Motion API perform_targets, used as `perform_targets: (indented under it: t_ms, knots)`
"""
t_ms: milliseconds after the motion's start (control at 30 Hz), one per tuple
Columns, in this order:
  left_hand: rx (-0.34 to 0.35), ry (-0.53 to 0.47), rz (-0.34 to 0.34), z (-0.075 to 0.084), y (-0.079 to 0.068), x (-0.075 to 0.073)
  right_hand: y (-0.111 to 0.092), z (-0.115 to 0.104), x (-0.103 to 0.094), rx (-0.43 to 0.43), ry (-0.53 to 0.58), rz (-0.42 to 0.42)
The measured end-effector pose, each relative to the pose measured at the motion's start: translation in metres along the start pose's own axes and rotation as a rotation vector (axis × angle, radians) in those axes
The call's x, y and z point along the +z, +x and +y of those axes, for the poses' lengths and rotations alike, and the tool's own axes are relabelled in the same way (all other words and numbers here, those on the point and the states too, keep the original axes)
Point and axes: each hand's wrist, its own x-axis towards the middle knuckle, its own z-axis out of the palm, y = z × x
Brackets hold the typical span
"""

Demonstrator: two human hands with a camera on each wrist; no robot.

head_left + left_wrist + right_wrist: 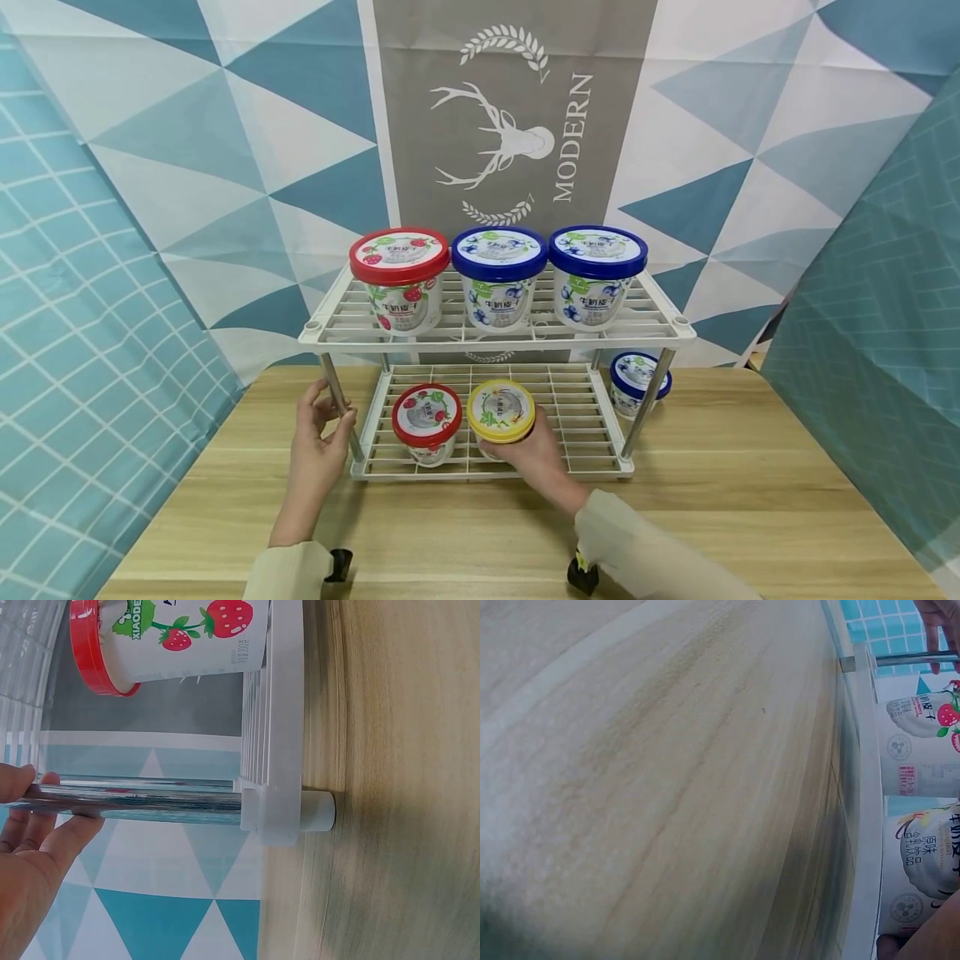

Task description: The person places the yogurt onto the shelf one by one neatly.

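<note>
With my right hand I grip a yellow-lidded tub on the lower shelf of a white two-tier rack. To its left on that shelf stands a red-lidded strawberry tub. My left hand holds the rack's front left metal post; in the left wrist view its fingers and thumb lie around the shiny post. The right wrist view shows the yellow-lidded tub's printed side, partly covered by my right hand.
The upper shelf carries a red-lidded tub and two blue-lidded tubs. Another blue-lidded tub stands on the wooden table behind the right front post. A patterned cloth hangs behind the rack.
</note>
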Motion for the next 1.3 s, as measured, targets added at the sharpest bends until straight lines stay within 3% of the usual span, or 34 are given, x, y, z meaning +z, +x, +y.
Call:
perform_targets:
  t_ms: [733,967,1300]
  knots:
    - [-0.011,-0.007,-0.005,0.005,0.0,0.001,0.003,-0.001,0.001,0.031,-0.015,-0.029]
    - [0.009,0.007,0.005,0.003,0.001,0.001,0.005,0.002,-0.001,-0.001,-0.015,-0.064]
    - [0.037,-0.011,0.004,0.001,0.002,0.001,0.003,0.0,-0.014,0.027,0.004,-0.151]
